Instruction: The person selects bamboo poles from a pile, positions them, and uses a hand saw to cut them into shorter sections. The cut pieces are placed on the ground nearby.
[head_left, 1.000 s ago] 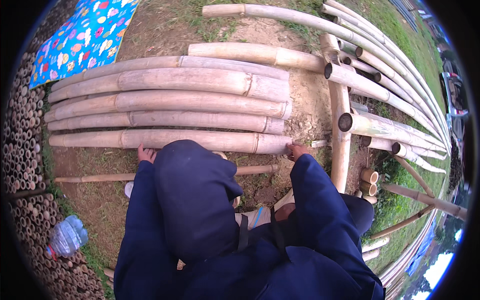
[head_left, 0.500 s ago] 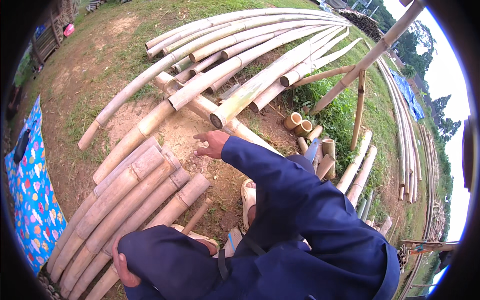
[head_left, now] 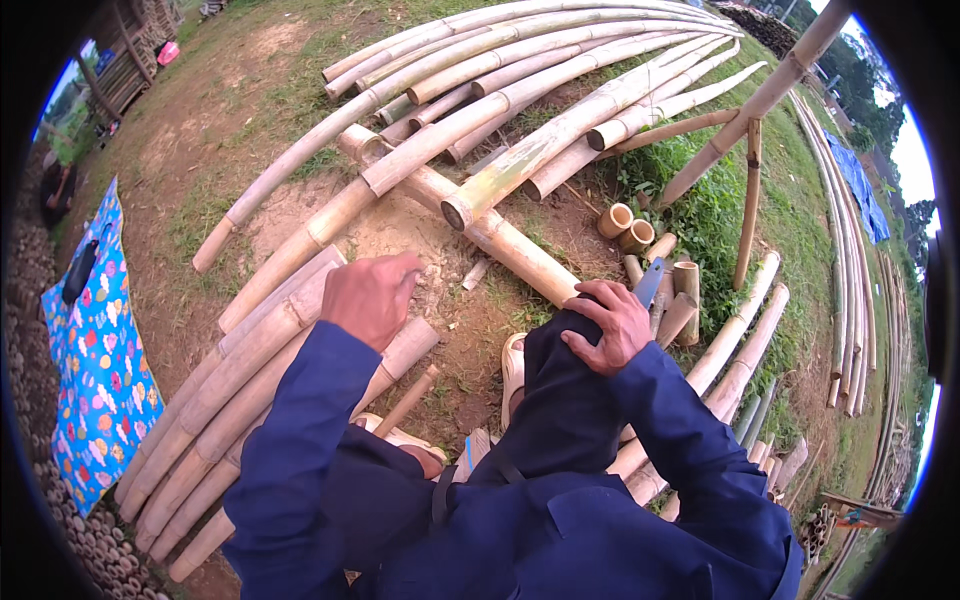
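Head view: a row of cut, tan, round bamboo lengths [head_left: 235, 385] is laid side by side, long axes running away to the right; the left hand [head_left: 370, 300], the nearer one, is held over the row's far ends. Fingers curled; grip or contact cannot be told. Right hand [head_left: 608, 325] is spread, nothing seen held, on the dark-trousered knee [head_left: 550, 375], right of the row. Brown, patchily grassed soil [head_left: 470, 330] is seen beside the row, blue patterned cloth [head_left: 105, 350] left of it, long pale bamboo poles [head_left: 445, 137] beyond.

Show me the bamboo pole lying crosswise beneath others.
The crosswise pole, reaching toward the right hand; the long poles run another way, two cut ends overlying it.
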Demonstrator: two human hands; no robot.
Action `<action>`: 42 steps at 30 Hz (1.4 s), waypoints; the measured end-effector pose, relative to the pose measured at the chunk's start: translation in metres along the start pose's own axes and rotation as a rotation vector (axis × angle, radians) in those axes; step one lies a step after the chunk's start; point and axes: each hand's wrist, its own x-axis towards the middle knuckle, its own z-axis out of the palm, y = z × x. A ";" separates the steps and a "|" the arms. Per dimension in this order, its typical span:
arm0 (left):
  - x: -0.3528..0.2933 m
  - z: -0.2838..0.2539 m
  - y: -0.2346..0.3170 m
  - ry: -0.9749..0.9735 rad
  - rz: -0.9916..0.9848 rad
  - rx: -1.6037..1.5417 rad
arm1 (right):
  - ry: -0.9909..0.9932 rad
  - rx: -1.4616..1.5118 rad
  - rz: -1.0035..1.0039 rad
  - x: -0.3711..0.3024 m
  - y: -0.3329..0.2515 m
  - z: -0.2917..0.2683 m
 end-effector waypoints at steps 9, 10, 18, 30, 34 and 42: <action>0.166 0.145 0.111 -0.353 -0.316 -0.076 | 0.117 0.341 0.147 -0.022 0.053 0.017; 0.178 0.143 0.141 -0.337 -0.277 -0.127 | 0.114 0.478 0.207 -0.026 0.064 0.024; 0.227 0.078 0.178 -0.130 -0.164 -0.266 | 0.076 0.454 0.371 -0.037 0.077 0.010; 0.093 0.155 -0.115 -0.128 -0.494 -0.091 | 0.029 0.188 0.182 -0.001 0.019 -0.011; 0.072 0.168 -0.182 -0.046 -0.505 -0.006 | 0.069 0.208 0.209 0.001 0.015 -0.014; 0.123 0.168 -0.259 0.070 -0.437 0.123 | 0.005 0.262 0.275 0.009 0.024 -0.015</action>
